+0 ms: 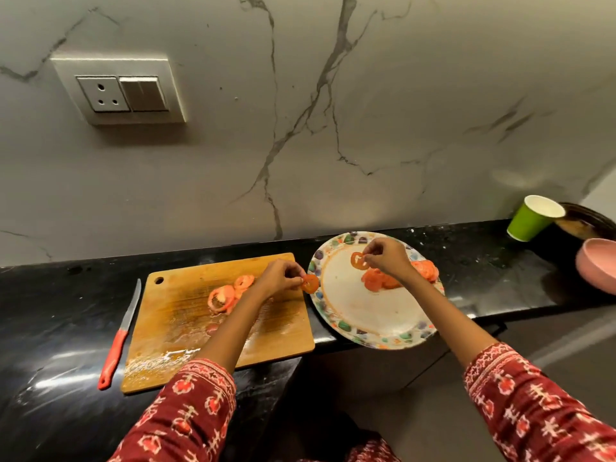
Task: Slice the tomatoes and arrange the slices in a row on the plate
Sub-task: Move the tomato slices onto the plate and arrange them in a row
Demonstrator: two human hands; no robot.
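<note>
Red-orange tomato slices point(383, 281), thin and round with pale seed pockets, lie overlapping in a short row on the white round plate point(363, 315) with a rim of coloured blotches; the row's long axis runs roughly left to right across the plate's far half, partly hidden behind the right wrist. More cut tomato pieces point(226, 293) sit in a loose heap on the wet wooden cutting board point(186, 328), just left of the plate on the black stone counter point(50, 311). Left hand point(283, 273) pinches one round tomato slice point(310, 283) by its edge at the gap between board and plate, its flat face turned toward the camera. Right hand point(388, 256) pinches another slice with a hollow centre point(358, 260) above the plate, also held upright. Beside the board's left edge lies a red-handled knife point(120, 331), blade pointing away toward the marble wall point(333, 111). Farther right stand a green paper cup point(531, 218) and a pink bowl point(598, 265).
</note>
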